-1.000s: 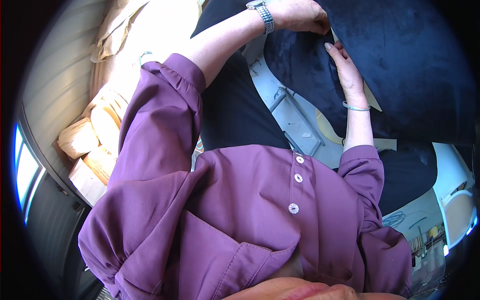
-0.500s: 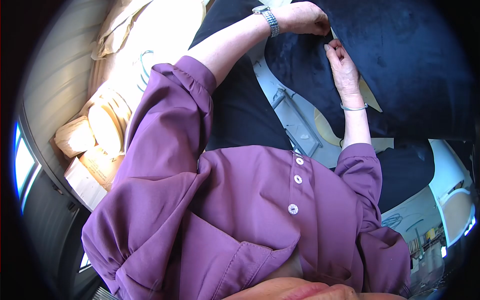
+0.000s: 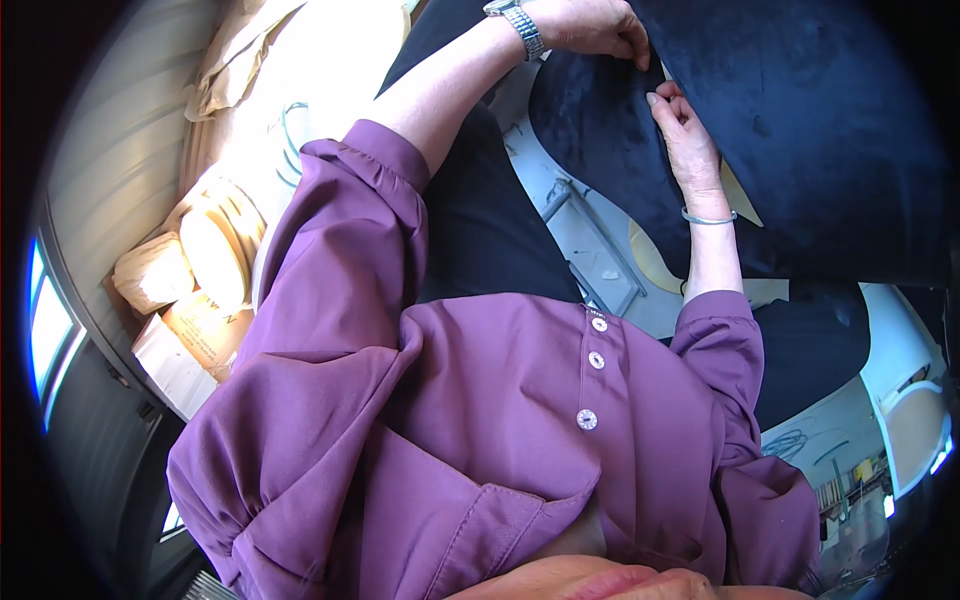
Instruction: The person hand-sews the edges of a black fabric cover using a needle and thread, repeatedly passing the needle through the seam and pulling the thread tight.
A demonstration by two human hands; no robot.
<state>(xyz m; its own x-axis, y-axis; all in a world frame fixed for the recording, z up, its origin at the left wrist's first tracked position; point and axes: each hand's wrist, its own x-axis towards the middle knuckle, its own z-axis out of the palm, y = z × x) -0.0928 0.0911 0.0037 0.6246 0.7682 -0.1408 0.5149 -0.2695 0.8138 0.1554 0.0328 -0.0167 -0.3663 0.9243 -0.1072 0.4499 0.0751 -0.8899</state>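
A large dark, smooth sheet of material [image 3: 820, 130] spreads over my lap, with a second dark piece [image 3: 600, 140] beside it. Between them runs a narrow gap showing a pale edge. My right hand [image 3: 690, 150], with a bracelet at its wrist, pinches the edge of the dark material at this gap, thumb uppermost. Just above it, my left hand [image 3: 592, 28], wearing a metal watch [image 3: 522, 28], bends downward with thumb and fingers drawn together at the same edge. Whatever lies between those fingertips is too small to make out.
A grey metal frame [image 3: 600, 245] lies on the floor below the material. Paper-wrapped bundles [image 3: 152, 272] and a cardboard box [image 3: 205, 330] stand at the left. A white chair-like object [image 3: 915, 420] is at the right.
My left hand has shifted slightly up and left, its fingertips now pointing more downward. The right hand stays at the edge, almost unmoved.
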